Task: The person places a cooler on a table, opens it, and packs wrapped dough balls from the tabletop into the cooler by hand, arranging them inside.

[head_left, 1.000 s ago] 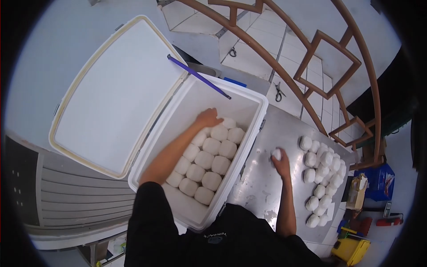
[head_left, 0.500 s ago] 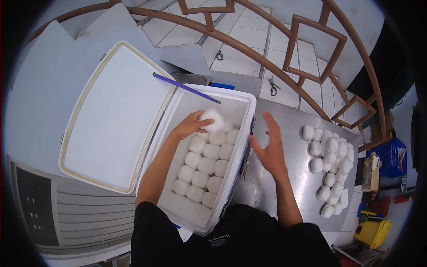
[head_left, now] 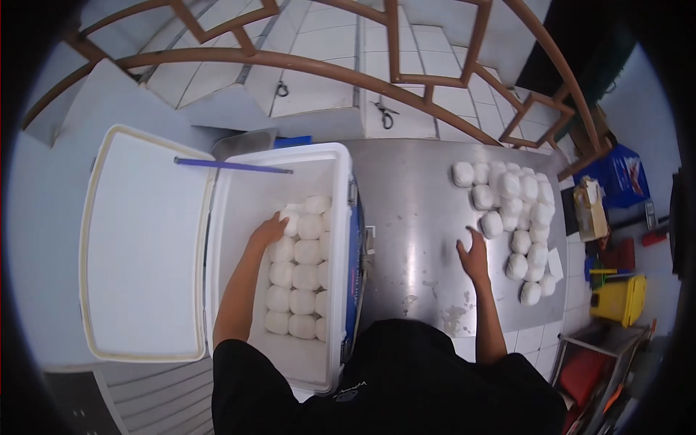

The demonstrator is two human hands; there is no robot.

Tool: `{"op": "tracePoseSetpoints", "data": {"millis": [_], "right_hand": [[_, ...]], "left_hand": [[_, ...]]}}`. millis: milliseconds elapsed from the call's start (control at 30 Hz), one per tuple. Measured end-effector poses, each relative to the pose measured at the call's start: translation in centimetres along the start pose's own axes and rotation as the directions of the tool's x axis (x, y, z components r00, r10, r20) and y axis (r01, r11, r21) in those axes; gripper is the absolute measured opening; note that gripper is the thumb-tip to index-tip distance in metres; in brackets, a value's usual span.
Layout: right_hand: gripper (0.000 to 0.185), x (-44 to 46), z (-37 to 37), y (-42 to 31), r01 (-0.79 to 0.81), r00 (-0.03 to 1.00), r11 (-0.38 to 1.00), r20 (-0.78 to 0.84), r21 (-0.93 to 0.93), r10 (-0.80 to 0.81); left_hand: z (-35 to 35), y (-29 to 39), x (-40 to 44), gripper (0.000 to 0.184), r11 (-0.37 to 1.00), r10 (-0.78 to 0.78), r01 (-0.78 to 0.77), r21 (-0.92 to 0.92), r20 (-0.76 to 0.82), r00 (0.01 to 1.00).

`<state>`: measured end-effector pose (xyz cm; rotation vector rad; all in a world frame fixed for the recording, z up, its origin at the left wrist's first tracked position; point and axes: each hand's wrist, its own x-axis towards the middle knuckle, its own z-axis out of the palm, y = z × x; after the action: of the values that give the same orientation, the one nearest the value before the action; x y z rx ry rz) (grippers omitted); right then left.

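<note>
Inside the open white cooler box, my left hand has its fingers closed at the left edge of a white wrapped ball, at the upper end of the packed rows. Several similar white balls fill the box's right part below it. My right hand hovers above the steel table, fingers apart and holding nothing. Just beyond its fingertips is the nearest ball of a group of white wrapped balls on the table.
The cooler's lid is swung out to the left, with a purple strap across the box. A brown railing runs behind, with scissors on the tiled step. At right are a yellow bin and a cardboard box.
My left hand has lowered the ball from above the rows into the box. My right hand has moved right, towards the balls on the table. The view has turned to the right.
</note>
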<state>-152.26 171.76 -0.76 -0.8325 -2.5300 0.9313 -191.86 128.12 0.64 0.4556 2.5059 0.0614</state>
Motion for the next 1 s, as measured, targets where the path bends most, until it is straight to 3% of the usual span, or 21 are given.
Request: {"op": "tracePoseSetpoints", "data": {"millis": [67, 100, 133, 200, 300, 400, 467, 533, 567, 600, 633, 700, 733, 767, 833, 867, 933, 967, 1000], "right_hand": [[0.060, 2.5, 1.5, 6.3, -0.054, 0.979, 0.949, -0.201, -0.311, -0.011], [0.067, 3.7, 0.6, 5.5, -0.216, 0.964, 0.897, -0.232, -0.387, 0.132], [0.070, 4.7, 0.6, 7.3, -0.241, 0.961, 0.830, -0.243, -0.504, 0.132], [0.072, 5.4, 1.0, 10.2, -0.305, 0.952, 0.829, -0.160, -0.468, 0.260], [0.072, 5.8, 1.3, 9.9, -0.259, 0.965, 0.791, -0.111, -0.554, 0.239], [0.072, 5.5, 2.3, 9.7, -0.340, 0.928, 0.810, -0.029, -0.478, 0.372], [0.069, 4.1, 3.0, 8.0, -0.306, 0.940, 0.825, -0.015, -0.475, 0.340], [0.067, 3.0, 4.6, 7.6, -0.237, 0.953, 0.889, 0.086, -0.393, 0.292], [0.068, 3.1, 5.2, 7.6, -0.332, 0.921, 0.942, 0.198, -0.050, 0.335], [0.069, 2.9, 5.0, 5.7, -0.430, 0.885, 0.856, 0.320, 0.287, 0.338], [0.070, 2.7, 4.2, 2.8, -0.513, 0.851, 0.643, 0.433, 0.568, 0.296], [0.068, 2.9, 0.7, -6.6, -0.440, 0.890, 0.601, 0.411, 0.668, 0.196], [0.068, 2.8, -1.4, -11.3, -0.393, 0.903, 0.609, 0.415, 0.688, 0.113], [0.068, 3.2, -2.9, -15.6, -0.336, 0.912, 0.616, 0.410, 0.712, 0.024], [0.070, 3.3, -3.7, -22.5, -0.088, 0.922, 0.572, 0.284, 0.815, -0.263], [0.075, 3.7, -3.6, -24.9, 0.171, 0.892, 0.676, 0.179, 0.717, -0.416], [0.063, 3.8, -4.1, -30.6, 0.320, 0.826, 0.621, 0.110, 0.716, -0.553], [0.059, 3.6, -3.4, -32.1, 0.403, 0.806, 0.628, 0.067, 0.666, -0.588], [0.056, 3.6, -2.8, -33.0, 0.482, 0.782, 0.629, 0.024, 0.609, -0.623]], "left_hand": [[0.3, 1.6, -0.4, 0.055, 0.963, 0.006, 0.011, 0.269, -0.062, 0.998], [0.4, 2.0, -1.0, 0.053, 0.919, 0.003, 0.035, 0.393, -0.095, 0.995], [0.3, 2.3, -1.8, 0.051, 0.922, 0.094, -0.024, 0.386, -0.165, 0.982], [-0.1, 3.1, -2.7, 0.049, 0.902, 0.294, -0.164, 0.399, -0.290, 0.911], [1.0, 0.9, -1.0, 0.052, 0.913, 0.385, -0.343, 0.223, -0.185, 0.904], [0.8, 1.3, -2.8, 0.052, 0.942, 0.333, -0.334, 0.028, -0.195, 0.923], [0.9, 0.4, -1.9, 0.052, 0.920, 0.376, -0.389, -0.037, -0.186, 0.908], [0.9, 0.1, -3.8, 0.049, 0.934, 0.343, -0.353, -0.054, -0.140, 0.929], [0.5, 0.2, -4.1, 0.046, 0.952, 0.301, -0.305, -0.023, -0.113, 0.947], [-0.9, 1.2, -5.1, 0.044, 0.965, 0.261, -0.261, 0.012, -0.083, 0.962], [-2.9, 2.4, -5.8, 0.043, 0.941, 0.335, -0.334, 0.059, -0.005, 0.942], [-8.1, 5.7, -8.4, 0.042, 0.869, 0.456, -0.479, 0.126, 0.171, 0.873], [-10.9, 9.0, -12.2, 0.042, 0.906, 0.395, -0.356, -0.230, 0.152, 0.906], [-13.8, 12.9, -16.1, 0.042, 0.810, 0.325, -0.193, -0.554, 0.150, 0.934], [-16.7, 17.6, -21.6, 0.045, 0.673, 0.402, -0.244, -0.699, 0.069, 0.913], [-16.1, 18.4, -22.3, 0.046, 0.600, 0.430, -0.291, -0.745, -0.007, 0.903], [-14.9, 19.3, -23.7, 0.049, 0.440, 0.463, -0.385, -0.811, -0.162, 0.871], [-14.4, 19.5, -23.5, 0.045, 0.446, 0.389, -0.490, -0.749, -0.330, 0.860], [-14.3, 18.9, -22.9, 0.044, 0.363, 0.307, -0.407, -0.838, -0.305, 0.902]]}}
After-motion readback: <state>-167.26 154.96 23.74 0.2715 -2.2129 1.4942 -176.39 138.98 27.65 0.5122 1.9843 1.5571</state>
